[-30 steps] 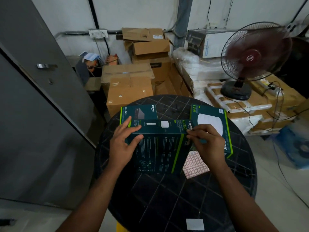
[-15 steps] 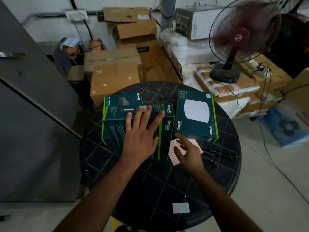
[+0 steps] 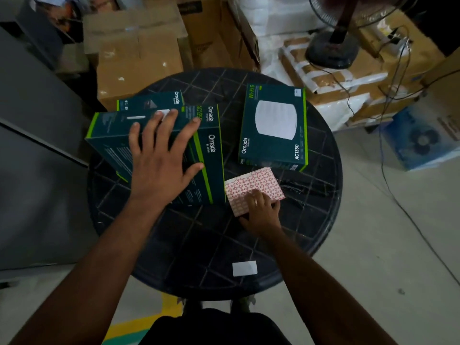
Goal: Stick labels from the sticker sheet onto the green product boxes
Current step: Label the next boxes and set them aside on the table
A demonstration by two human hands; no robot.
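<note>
Three dark green product boxes lie on a round black table (image 3: 311, 220). My left hand (image 3: 161, 163) rests flat with spread fingers on the nearest box (image 3: 209, 150), which overlaps a second box (image 3: 149, 102) behind it. A third box (image 3: 275, 128) lies face up to the right, apart from both hands. The red-and-white sticker sheet (image 3: 251, 186) lies in front of that box. My right hand (image 3: 261, 210) has its curled fingertips pressed on the sheet's near edge. Whether a label is between the fingers is hidden.
A small white label (image 3: 244, 268) sits on the table's near rim. Brown cartons (image 3: 139, 58) stack behind the table. A pedestal fan base (image 3: 332, 51) and loose cables (image 3: 388, 170) are at the right. A grey panel (image 3: 37, 145) stands at the left.
My right hand left the box edge and dropped onto the sticker sheet. My left hand flattened on the near box's top. The camera tilted downward.
</note>
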